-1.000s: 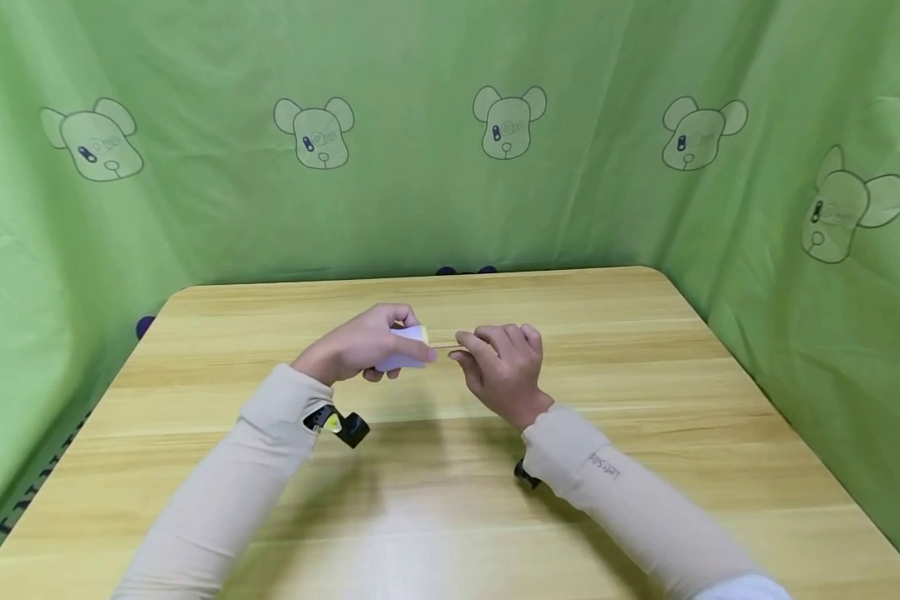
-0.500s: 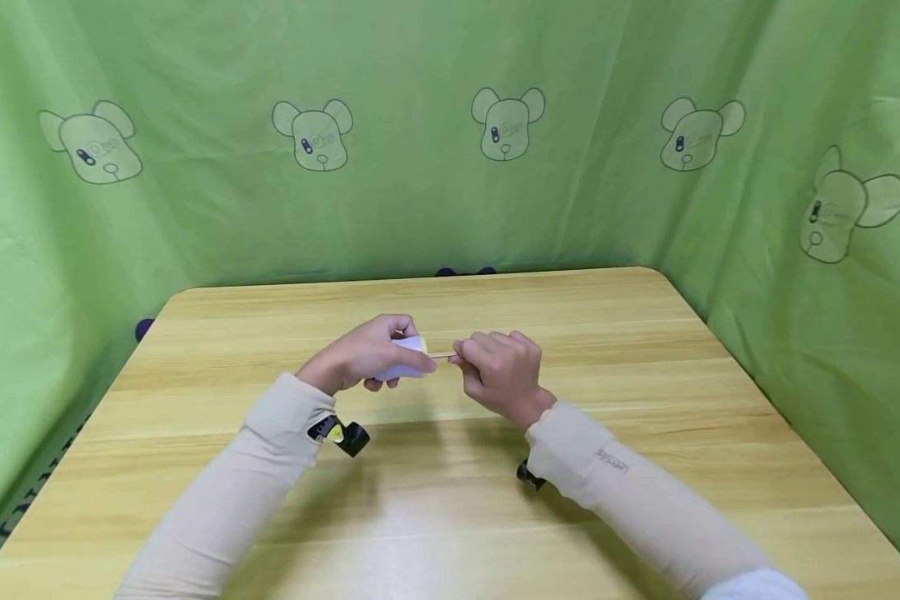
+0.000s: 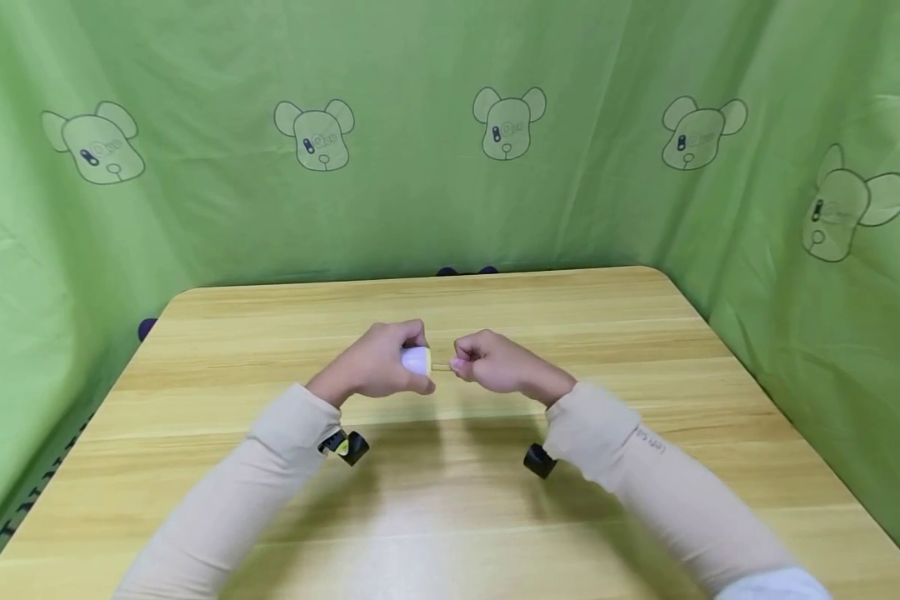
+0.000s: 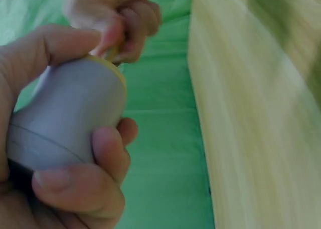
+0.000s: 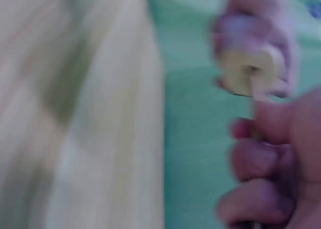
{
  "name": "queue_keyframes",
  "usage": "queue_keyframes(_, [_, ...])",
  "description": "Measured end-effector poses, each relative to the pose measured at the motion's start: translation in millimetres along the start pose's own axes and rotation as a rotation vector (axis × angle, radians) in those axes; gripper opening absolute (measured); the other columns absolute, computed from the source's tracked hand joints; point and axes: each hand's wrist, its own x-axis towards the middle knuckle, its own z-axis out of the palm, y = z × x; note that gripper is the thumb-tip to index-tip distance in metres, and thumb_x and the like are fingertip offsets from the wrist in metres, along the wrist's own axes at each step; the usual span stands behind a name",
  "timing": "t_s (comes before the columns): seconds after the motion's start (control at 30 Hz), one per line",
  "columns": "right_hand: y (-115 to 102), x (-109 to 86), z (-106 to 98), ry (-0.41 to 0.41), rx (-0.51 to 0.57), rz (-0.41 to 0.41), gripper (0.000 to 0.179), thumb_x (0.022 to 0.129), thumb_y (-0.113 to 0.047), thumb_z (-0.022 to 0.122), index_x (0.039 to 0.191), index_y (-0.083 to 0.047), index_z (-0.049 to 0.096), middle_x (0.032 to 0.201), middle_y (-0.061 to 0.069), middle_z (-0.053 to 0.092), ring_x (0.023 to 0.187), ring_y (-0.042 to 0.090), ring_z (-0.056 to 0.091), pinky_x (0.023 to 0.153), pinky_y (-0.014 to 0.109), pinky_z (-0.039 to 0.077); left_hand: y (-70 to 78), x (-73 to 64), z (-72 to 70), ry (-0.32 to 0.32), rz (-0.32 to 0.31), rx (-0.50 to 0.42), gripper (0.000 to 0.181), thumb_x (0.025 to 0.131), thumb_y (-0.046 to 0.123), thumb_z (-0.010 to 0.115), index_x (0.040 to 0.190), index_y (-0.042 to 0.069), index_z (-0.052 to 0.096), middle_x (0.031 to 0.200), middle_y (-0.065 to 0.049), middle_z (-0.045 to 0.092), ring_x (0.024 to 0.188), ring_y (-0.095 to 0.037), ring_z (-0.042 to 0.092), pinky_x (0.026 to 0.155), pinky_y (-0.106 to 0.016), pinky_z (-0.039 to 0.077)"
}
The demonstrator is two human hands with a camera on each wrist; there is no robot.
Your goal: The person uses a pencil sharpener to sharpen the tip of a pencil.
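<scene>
My left hand (image 3: 378, 360) grips a pale lavender, rounded pencil sharpener (image 3: 416, 361), held sideways above the table. Its yellow end face (image 5: 235, 71) has a round hole in the middle, turned toward my right hand (image 3: 501, 362). A thin pencil (image 3: 441, 367) runs from that hole into my right hand, whose curled fingers pinch it close to the sharpener. Most of the pencil is hidden by those fingers. In the left wrist view, thumb and fingers wrap round the sharpener's grey-looking body (image 4: 75, 108). The right wrist view is blurred.
Beneath both hands spreads a light wood-grain table (image 3: 450, 517) with rounded far corners. Green curtains (image 3: 420, 217) printed with bear heads surround it at the back and sides. Black wrist cameras (image 3: 540, 460) hang under both sleeves.
My right hand has rolled over, its fingers going from loosely extended to curled around the pencil. Both hands have sunk slightly toward me, and the left hand has turned a little with the sharpener.
</scene>
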Motion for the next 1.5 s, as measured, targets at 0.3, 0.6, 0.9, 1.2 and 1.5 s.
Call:
queue_keyframes(0.3, [4.8,-4.4,-4.5,0.231,-0.264,-0.200,0.012,0.086,-0.019,0.076,0.089,-0.012,0.067,0.083,-0.002,0.062,0.073,0.016,0.057,0.062,0.032,0.047,-3.2,1.3,-0.3,0.050,-0.028,-0.056,0.038,0.070,0.022,0.083,0.094,0.011,0.056,0.085,-0.005,0.061,0.072,-0.021,0.057,0.057,-0.032,0.050])
queue_keyframes(0.6, [35.7,-5.1,19.6,0.883,-0.560,-0.718,0.008,0.088,-0.017,0.071,0.090,-0.009,0.070,0.083,0.006,0.066,0.073,0.027,0.061,0.068,0.044,0.041,-0.3,2.3,-4.2,0.055,-0.088,-0.207,0.038,0.072,0.021,0.084,0.096,0.011,0.056,0.089,-0.008,0.061,0.076,-0.023,0.057,0.057,-0.032,0.050])
queue_keyframes(0.9, [52.0,1.3,23.8,1.027,-0.580,-0.877,0.017,0.096,-0.024,0.062,0.097,-0.008,0.069,0.084,0.007,0.066,0.068,0.025,0.060,0.068,0.042,0.037,6.4,1.7,-6.6,0.004,-0.113,-0.286,0.039,0.073,0.021,0.083,0.098,0.010,0.055,0.089,-0.009,0.060,0.069,-0.020,0.056,0.051,-0.028,0.046])
queue_keyframes(1.2, [60.2,12.9,25.2,1.211,-0.636,-1.012,0.025,0.093,-0.033,0.066,0.092,-0.008,0.064,0.079,0.005,0.066,0.059,0.022,0.056,0.063,0.039,0.031,11.1,-0.4,-7.8,-0.109,-0.172,-0.447,0.038,0.079,0.022,0.079,0.097,0.006,0.048,0.081,-0.012,0.055,0.057,-0.020,0.049,0.041,-0.026,0.034])
queue_keyframes(1.5, [56.1,16.1,24.7,1.183,-0.686,-0.963,0.037,0.096,-0.026,0.060,0.062,-0.012,0.058,0.061,-0.002,0.063,0.040,0.015,0.044,0.041,0.031,0.030,9.0,2.5,-1.4,-0.105,-0.213,-0.433,0.038,0.078,0.022,0.078,0.095,0.007,0.048,0.080,-0.011,0.055,0.057,-0.018,0.048,0.041,-0.024,0.032])
